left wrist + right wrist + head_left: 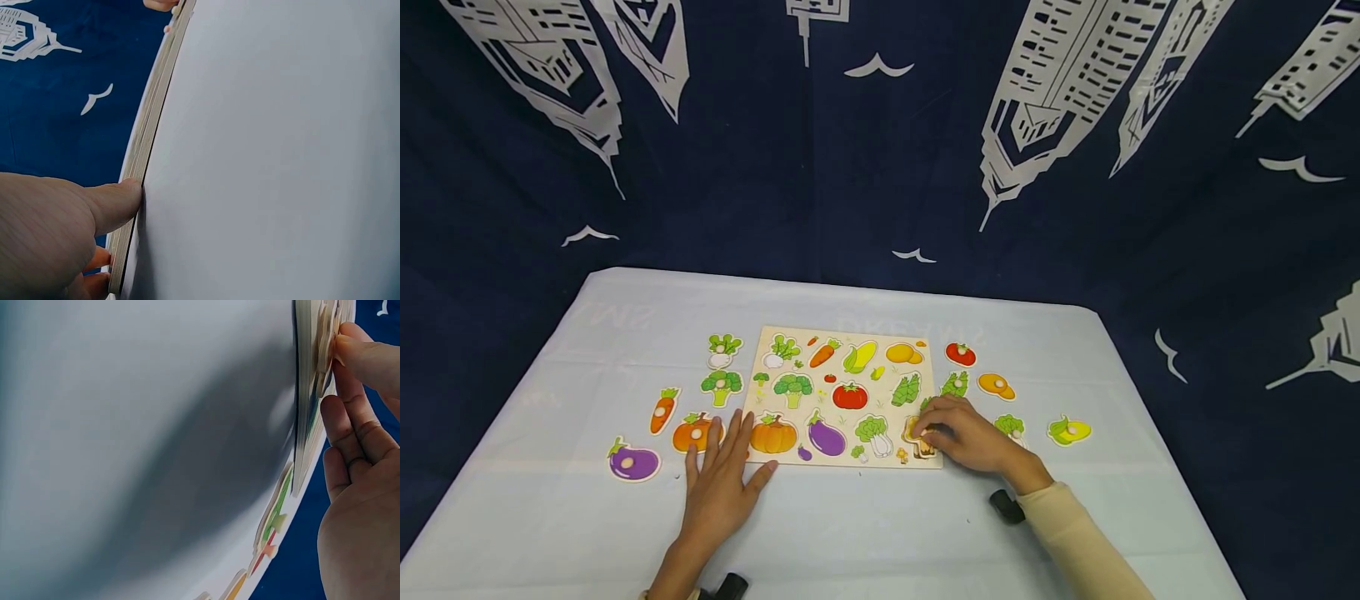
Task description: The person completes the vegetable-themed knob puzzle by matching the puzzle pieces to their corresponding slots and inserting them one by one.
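A pale wooden vegetable puzzle board [842, 460] lies flat on the white table. My left hand [718, 483] rests at its left edge with fingers spread and straight, the thumb against the front edge. Under those fingertips is a partly covered pumpkin piece [688, 434]. At the board's lower right corner, my right hand [966, 433] pinches the knob of a brown mushroom piece [922, 450] between thumb and index finger. In the right wrist view that piece [324, 350] is at the board's top face; whether it is seated in its place cannot be told.
Left of the board lie an eggplant piece [634, 463], a carrot piece [663, 411], a broccoli piece [722, 387] and a radish piece [723, 350]. To the right are tomato [961, 354], potato [996, 385], corn [1069, 430] and green vegetable pieces [955, 384]. A dark patterned cloth hangs behind.
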Demonstrator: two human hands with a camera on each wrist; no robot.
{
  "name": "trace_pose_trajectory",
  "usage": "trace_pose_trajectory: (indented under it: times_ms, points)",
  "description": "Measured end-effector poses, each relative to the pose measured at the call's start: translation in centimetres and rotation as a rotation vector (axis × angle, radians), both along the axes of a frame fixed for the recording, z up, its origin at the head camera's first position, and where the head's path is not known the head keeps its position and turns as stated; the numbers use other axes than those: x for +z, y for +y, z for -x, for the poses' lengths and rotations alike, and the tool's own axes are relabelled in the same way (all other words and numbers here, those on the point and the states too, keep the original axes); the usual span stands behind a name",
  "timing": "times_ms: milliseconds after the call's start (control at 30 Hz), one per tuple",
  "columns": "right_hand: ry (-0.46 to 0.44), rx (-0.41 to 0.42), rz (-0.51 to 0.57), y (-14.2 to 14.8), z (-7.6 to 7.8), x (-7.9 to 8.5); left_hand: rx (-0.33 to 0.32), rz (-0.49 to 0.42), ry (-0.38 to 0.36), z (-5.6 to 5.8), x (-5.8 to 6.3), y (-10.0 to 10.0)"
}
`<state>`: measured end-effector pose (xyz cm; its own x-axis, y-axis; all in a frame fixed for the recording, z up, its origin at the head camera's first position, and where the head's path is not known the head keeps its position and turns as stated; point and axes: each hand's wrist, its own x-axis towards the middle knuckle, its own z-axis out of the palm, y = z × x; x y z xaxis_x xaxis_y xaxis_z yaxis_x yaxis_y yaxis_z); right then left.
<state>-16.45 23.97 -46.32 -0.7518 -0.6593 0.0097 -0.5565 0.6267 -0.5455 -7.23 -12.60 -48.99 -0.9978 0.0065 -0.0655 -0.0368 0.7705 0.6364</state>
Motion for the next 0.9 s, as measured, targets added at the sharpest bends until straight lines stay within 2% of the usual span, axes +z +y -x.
trace_pose_trajectory:
  times_ms: [533, 900]
  points:
    - [0.005, 0.026, 0.005, -0.87, 0.06, -0.33, -0.001, -0.003, -0.006, -0.02, -0.04, -0.04]
    - [-0.008, 0.015, 0.000, -0.83, 0.02, -0.51, -0.002, -0.006, -0.016, -0.03, 0.01, -0.07]
